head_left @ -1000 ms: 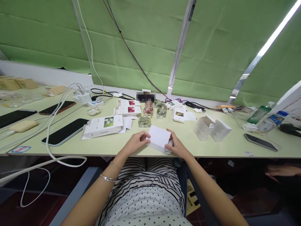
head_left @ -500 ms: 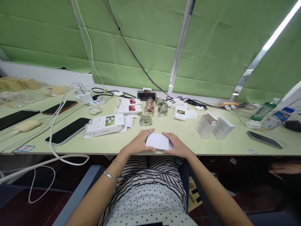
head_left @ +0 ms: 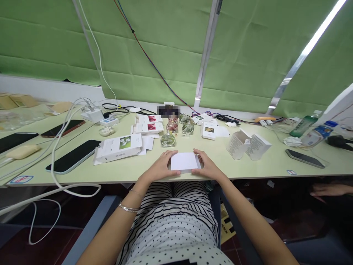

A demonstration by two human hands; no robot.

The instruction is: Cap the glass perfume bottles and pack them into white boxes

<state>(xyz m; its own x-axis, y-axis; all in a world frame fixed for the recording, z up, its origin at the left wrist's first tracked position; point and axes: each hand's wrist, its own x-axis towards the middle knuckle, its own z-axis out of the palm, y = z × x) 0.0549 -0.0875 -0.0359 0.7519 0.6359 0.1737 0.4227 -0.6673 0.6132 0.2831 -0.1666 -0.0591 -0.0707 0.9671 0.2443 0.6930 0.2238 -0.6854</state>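
A small white cardboard box (head_left: 184, 161) lies at the table's front edge, its plain white face turned up. My left hand (head_left: 162, 165) grips its left end, thumb along the near side and fingers at the far side. At the other end, my right hand (head_left: 209, 165) holds the box the same way, and a flap shows near those fingers. Just beyond stands a round glass bottle (head_left: 168, 140) with greenish contents. Behind it are reddish bottles (head_left: 172, 125) and more greenish bottles (head_left: 188, 127).
To the left lie a flattened white carton (head_left: 120, 148), a phone (head_left: 73, 156) and looping white cables (head_left: 55, 162). Two open white boxes (head_left: 238, 144) stand to the right. Farther right are a phone (head_left: 305, 158) and plastic bottles (head_left: 305, 125). Another person's hand (head_left: 328, 190) shows below the table edge.
The white box has squared out between my hands, its upper face now a fuller rectangle. My right fingers have shifted to its far right corner. The view has moved slightly.
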